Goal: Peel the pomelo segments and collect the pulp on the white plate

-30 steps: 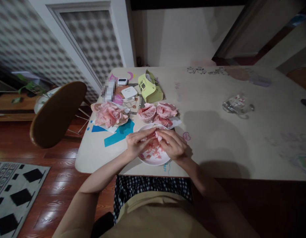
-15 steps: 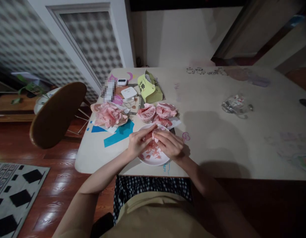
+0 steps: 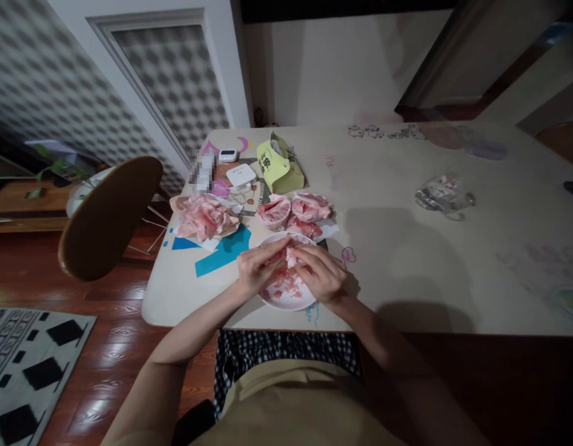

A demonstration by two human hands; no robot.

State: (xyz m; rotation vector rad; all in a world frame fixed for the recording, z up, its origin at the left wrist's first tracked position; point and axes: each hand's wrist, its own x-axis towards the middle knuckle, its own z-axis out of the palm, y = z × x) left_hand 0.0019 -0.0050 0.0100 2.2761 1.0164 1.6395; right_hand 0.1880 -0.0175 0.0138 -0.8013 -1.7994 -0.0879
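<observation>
Over a white plate (image 3: 286,306) near the table's front edge, my left hand (image 3: 258,267) and my right hand (image 3: 324,271) come together, fingers closed, on a small pale pink pomelo piece (image 3: 292,257). My fingers partly hide it. Loose bits of pink pomelo flesh (image 3: 286,285) lie on the plate below. Just beyond the plate rest large pomelo chunks (image 3: 310,207) with pale membrane on them. To their left is a heap of pink and white pomelo peel (image 3: 205,217) on white paper.
Behind the fruit are a yellow-green cap-like item (image 3: 280,166), a white box (image 3: 241,174) and a small device with a display (image 3: 228,155). Blue shapes (image 3: 223,251) mark the table's left side. A clear crumpled packet (image 3: 441,195) lies right. A brown chair (image 3: 109,217) stands left.
My hands stay over the plate. The fingers have moved slightly apart, and more of the pale pomelo piece shows between them. The other things lie as before.
</observation>
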